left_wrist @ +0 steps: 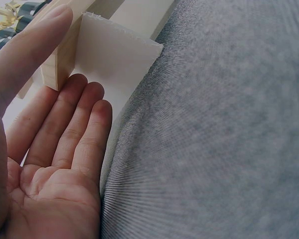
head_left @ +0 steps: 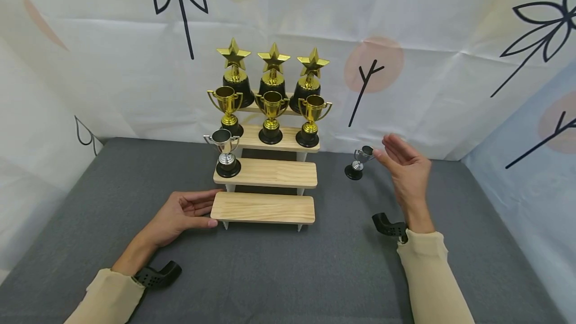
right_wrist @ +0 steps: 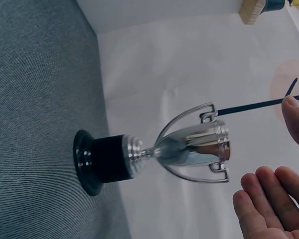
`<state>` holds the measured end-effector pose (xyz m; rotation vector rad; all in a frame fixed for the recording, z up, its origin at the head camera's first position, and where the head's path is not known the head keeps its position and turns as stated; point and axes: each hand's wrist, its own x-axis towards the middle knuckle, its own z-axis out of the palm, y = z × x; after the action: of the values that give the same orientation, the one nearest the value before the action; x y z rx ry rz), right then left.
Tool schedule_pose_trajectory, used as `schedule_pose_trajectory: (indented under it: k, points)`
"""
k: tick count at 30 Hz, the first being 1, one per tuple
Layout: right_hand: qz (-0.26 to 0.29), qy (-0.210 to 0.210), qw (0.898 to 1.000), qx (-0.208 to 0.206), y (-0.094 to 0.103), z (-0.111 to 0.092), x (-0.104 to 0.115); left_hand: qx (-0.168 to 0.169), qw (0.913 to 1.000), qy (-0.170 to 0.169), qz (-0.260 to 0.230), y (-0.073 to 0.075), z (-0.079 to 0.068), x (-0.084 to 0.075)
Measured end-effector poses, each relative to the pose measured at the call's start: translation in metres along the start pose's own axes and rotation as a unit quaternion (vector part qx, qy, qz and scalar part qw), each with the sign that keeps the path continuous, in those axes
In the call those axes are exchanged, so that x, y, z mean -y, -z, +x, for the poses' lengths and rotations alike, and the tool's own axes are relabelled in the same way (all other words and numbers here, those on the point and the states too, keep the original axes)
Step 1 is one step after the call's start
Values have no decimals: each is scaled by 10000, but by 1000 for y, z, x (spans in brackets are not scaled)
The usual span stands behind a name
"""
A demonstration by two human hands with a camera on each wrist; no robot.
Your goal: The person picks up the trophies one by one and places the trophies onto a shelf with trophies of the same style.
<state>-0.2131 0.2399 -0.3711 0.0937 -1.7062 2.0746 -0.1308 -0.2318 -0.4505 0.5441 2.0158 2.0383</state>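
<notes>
A small silver trophy cup [head_left: 358, 163] with a black base stands on the grey cloth, right of a stepped wooden stand [head_left: 263, 208]. My right hand [head_left: 408, 171] is just right of this cup, fingers extended. In the right wrist view, a gap shows between the fingertips and the silver cup [right_wrist: 189, 147]. My left hand [head_left: 173, 216] is at the left end of the lowest step, fingers nearly straight. In the left wrist view its fingertips are against or very close to the white side support [left_wrist: 109, 55]; the thumb extends beside the board.
Three gold star trophies [head_left: 273, 66] fill the top step, with three gold cups [head_left: 272, 106] below them. Another silver cup [head_left: 225, 149] stands at the left of the third step down. A white patterned cloth [head_left: 306, 9] hangs behind the grey-covered table [head_left: 342, 269].
</notes>
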Motion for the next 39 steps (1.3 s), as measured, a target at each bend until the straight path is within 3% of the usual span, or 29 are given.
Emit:
schedule_pose_trajectory:
  k: [23, 30, 39]
  points:
    - [-621, -960, 9933, 162, 7, -1, -37, 25, 10000, -2, 10, 1, 0, 1]
    - [-775, -960, 9911, 500, 8, -4, -46, 40, 10000, -48, 7, 1, 1, 1]
    - [-910, -1169, 9873, 576, 9, -6, -58, 49, 10000, -25, -15, 1, 1, 0]
